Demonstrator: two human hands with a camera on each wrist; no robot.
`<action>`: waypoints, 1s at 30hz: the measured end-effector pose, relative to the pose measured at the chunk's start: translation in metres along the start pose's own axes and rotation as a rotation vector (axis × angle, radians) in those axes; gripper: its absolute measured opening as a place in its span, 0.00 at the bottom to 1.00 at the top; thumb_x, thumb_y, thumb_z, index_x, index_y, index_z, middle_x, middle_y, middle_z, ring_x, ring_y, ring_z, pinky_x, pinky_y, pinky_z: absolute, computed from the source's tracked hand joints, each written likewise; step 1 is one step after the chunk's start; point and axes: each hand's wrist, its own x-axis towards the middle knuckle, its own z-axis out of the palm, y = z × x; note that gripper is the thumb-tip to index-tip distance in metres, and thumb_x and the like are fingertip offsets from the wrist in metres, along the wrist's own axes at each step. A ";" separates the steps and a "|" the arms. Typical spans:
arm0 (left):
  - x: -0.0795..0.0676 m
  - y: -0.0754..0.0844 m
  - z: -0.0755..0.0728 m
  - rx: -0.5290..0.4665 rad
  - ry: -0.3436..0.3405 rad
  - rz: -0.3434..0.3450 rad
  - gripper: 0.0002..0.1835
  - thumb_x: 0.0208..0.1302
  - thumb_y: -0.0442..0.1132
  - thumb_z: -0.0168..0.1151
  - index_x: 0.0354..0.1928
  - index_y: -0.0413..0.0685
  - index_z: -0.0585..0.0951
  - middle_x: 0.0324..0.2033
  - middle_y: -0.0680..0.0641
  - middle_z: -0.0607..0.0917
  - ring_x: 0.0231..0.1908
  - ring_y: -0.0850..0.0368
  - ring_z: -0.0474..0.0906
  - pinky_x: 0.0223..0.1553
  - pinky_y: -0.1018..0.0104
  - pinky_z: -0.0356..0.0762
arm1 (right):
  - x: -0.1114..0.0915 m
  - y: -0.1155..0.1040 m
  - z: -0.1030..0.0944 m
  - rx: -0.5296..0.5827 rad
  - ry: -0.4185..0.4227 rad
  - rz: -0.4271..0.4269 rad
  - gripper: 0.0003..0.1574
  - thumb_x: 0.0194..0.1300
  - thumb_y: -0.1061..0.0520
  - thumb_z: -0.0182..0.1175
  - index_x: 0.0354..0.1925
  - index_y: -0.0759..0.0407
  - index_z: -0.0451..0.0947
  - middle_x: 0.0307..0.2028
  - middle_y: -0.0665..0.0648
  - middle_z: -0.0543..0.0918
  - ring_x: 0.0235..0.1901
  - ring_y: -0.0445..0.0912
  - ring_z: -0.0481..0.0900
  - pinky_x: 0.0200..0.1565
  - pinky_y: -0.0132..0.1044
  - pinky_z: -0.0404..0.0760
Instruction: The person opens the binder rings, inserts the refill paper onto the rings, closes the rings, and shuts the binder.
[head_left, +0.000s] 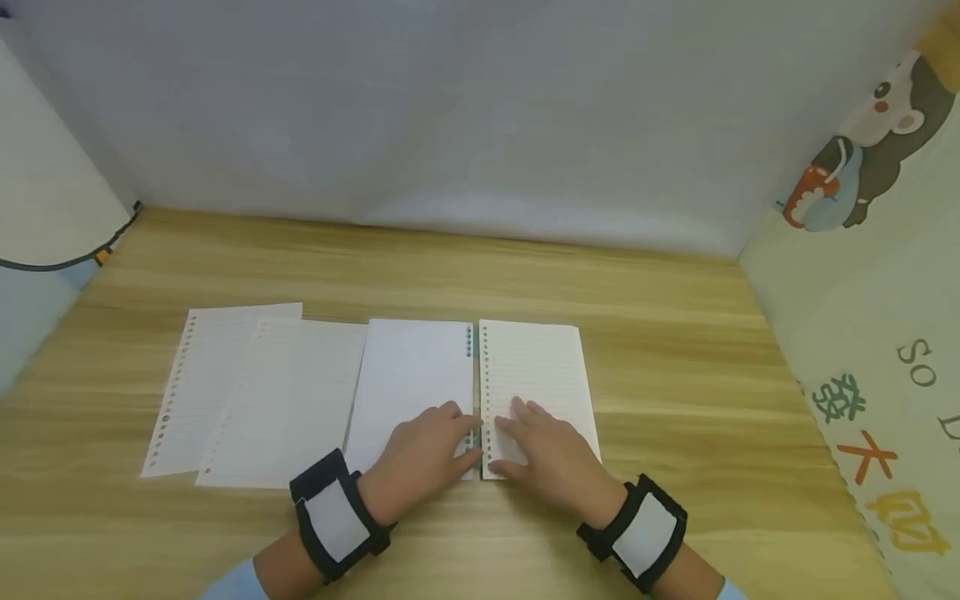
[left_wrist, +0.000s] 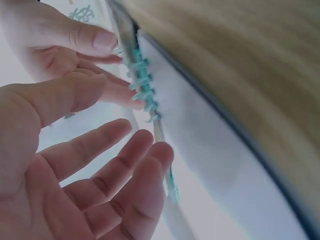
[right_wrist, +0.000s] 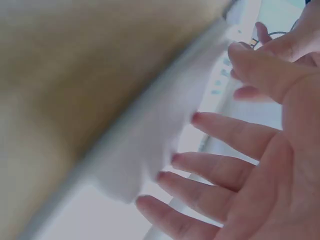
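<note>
Where the open notebook (head_left: 465, 375) lies on the tabletop (head_left: 675, 375), we see its ring spine (left_wrist: 144, 87) running fore-and-aft — left hand (head_left: 422, 452) closer, over the near end; right hand (head_left: 555, 458) on the lined page (head_left: 536, 362); both grips relaxed, clasping nothing.

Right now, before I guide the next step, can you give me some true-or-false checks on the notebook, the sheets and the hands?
1. The notebook lies open on the table. True.
2. The two loose sheets overlap each other. True.
3. The loose sheets lie to the right of the notebook. False: they lie to its left.
4. The right hand is over the lined right-hand page. True.
5. The left hand is holding up a loose sheet. False: it is over the white left-hand page, near the green rings.
6. Both wrists are bare. False: each wears a dark band.
</note>
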 end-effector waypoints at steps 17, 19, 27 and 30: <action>-0.019 -0.065 -0.041 -0.001 0.185 -0.285 0.16 0.63 0.43 0.61 0.47 0.40 0.84 0.38 0.41 0.89 0.37 0.48 0.83 0.32 0.53 0.84 | 0.043 -0.021 -0.024 -0.117 0.043 -0.155 0.23 0.57 0.48 0.67 0.46 0.63 0.85 0.39 0.62 0.89 0.36 0.51 0.84 0.33 0.46 0.85; -0.019 -0.076 -0.045 0.008 0.212 -0.301 0.17 0.64 0.43 0.60 0.48 0.39 0.84 0.39 0.39 0.89 0.38 0.47 0.84 0.33 0.51 0.84 | 0.049 -0.023 -0.022 -0.127 0.045 -0.182 0.24 0.57 0.47 0.66 0.46 0.62 0.85 0.37 0.61 0.89 0.34 0.50 0.84 0.30 0.44 0.85; -0.028 -0.114 -0.056 0.006 0.222 -0.416 0.19 0.66 0.41 0.57 0.49 0.31 0.81 0.41 0.31 0.86 0.40 0.40 0.82 0.39 0.44 0.82 | 0.076 -0.045 0.001 -0.139 -0.028 -0.218 0.27 0.61 0.44 0.62 0.50 0.61 0.82 0.39 0.60 0.89 0.34 0.47 0.84 0.30 0.41 0.86; -0.033 -0.127 -0.059 0.007 0.217 -0.452 0.22 0.66 0.41 0.55 0.52 0.26 0.79 0.44 0.27 0.84 0.44 0.35 0.80 0.42 0.41 0.81 | 0.089 -0.055 0.010 -0.148 -0.041 -0.217 0.28 0.61 0.43 0.61 0.51 0.62 0.81 0.34 0.59 0.89 0.27 0.43 0.81 0.25 0.39 0.83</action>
